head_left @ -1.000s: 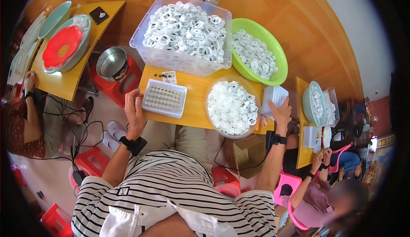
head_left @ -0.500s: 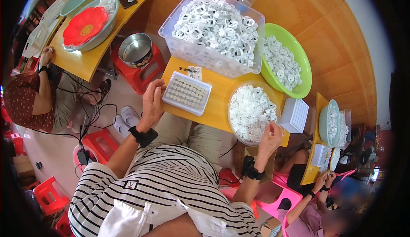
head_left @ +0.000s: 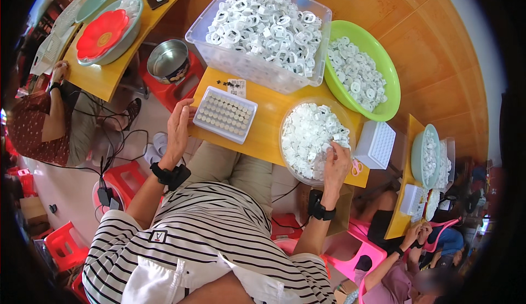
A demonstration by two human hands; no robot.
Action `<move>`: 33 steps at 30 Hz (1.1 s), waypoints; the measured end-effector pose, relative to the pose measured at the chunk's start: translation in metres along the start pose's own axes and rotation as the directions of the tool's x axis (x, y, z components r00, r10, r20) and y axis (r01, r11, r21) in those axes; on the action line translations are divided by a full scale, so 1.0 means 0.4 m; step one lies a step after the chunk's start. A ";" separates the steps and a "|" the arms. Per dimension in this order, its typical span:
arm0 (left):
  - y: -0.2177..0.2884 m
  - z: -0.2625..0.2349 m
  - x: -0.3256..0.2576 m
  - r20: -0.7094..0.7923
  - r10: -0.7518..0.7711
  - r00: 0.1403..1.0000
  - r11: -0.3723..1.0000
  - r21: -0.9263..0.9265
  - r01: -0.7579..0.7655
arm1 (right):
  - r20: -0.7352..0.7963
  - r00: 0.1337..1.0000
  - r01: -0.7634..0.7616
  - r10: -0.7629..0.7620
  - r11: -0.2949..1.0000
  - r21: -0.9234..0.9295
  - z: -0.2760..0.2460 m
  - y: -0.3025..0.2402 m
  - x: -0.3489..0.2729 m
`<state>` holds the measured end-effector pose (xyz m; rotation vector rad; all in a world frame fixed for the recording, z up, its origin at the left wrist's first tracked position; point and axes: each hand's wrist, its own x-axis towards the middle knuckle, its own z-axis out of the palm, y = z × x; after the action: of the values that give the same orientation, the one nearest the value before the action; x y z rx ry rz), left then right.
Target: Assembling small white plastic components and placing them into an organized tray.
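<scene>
A shallow white tray (head_left: 240, 135) full of round, pale grey pieces in rows lies on the yellow table. Along its left side is my left hand (head_left: 178, 130), fingers stretched out with nothing visible in them. Whether they touch the tray rim is unclear. To the right, a round clear bowl (head_left: 284, 158) holds a heap of small white plastic parts (head_left: 309, 134). My right hand (head_left: 336, 167) reaches over the bowl's right side, fingertips bent together among the parts. What they pinch is too small to make out.
Behind stands a clear bin (head_left: 205, 47) of white ring-shaped parts, with a green basin (head_left: 392, 79) beside it. A white block-shaped tray (head_left: 376, 144) and pink scissors (head_left: 356, 167) are right of the bowl. People sit at yellow tables on both sides.
The view has shifted, so the table things appear further left. My right hand has moved a little inward over the bowl, uncovering the scissors. My left hand stays by the tray.
</scene>
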<state>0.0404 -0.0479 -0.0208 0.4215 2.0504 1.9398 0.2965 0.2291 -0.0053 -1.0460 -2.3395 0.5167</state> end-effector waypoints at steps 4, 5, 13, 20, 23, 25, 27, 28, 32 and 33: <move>0.008 0.003 -0.012 -0.026 -0.010 1.000 0.999 0.040 0.011 | 0.065 0.990 -0.130 0.125 0.989 0.071 -0.003 -0.023 -0.006; 0.005 0.004 -0.014 -0.034 -0.014 0.999 1.000 0.025 0.015 | 0.055 0.993 -0.105 0.102 0.992 0.067 0.004 -0.017 -0.008; -0.016 0.005 -0.020 -0.100 0.097 0.990 0.994 0.055 -0.092 | -0.106 0.974 -0.174 0.199 0.962 0.209 -0.003 -0.006 -0.011; 0.151 -0.005 -0.064 -0.162 0.290 0.943 0.957 0.066 -0.283 | -0.165 0.981 -0.060 0.106 0.964 0.260 -0.044 -0.230 -0.039; 0.178 0.026 -0.081 0.493 0.002 0.870 0.945 -0.286 0.160 | -0.171 0.980 0.154 -0.100 0.929 0.338 -0.024 -0.350 -0.076; 0.186 0.073 -0.093 0.620 -0.095 0.779 0.891 -0.295 0.344 | -0.159 0.927 0.373 -0.339 0.881 0.291 0.002 -0.406 -0.086; 0.151 0.112 -0.094 0.750 -0.118 0.651 0.676 -0.419 0.606 | -0.163 0.899 0.438 -0.407 0.855 0.279 0.032 -0.428 -0.093; 0.143 0.119 -0.088 0.745 -0.112 0.658 0.680 -0.426 0.597 | -0.164 0.873 0.488 -0.460 0.833 0.260 0.049 -0.431 -0.096; 0.116 0.125 -0.073 0.770 -0.099 0.630 0.505 -0.506 0.699 | -0.209 0.818 0.574 -0.536 0.787 0.226 0.092 -0.437 -0.097; 0.110 0.124 -0.070 0.773 -0.089 0.627 0.516 -0.503 0.693 | -0.206 0.820 0.570 -0.534 0.789 0.227 0.094 -0.439 -0.097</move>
<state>0.0868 -0.0114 0.0207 0.2758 0.6135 1.7447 0.1962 0.0841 0.0464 -0.2206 -2.2240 0.5027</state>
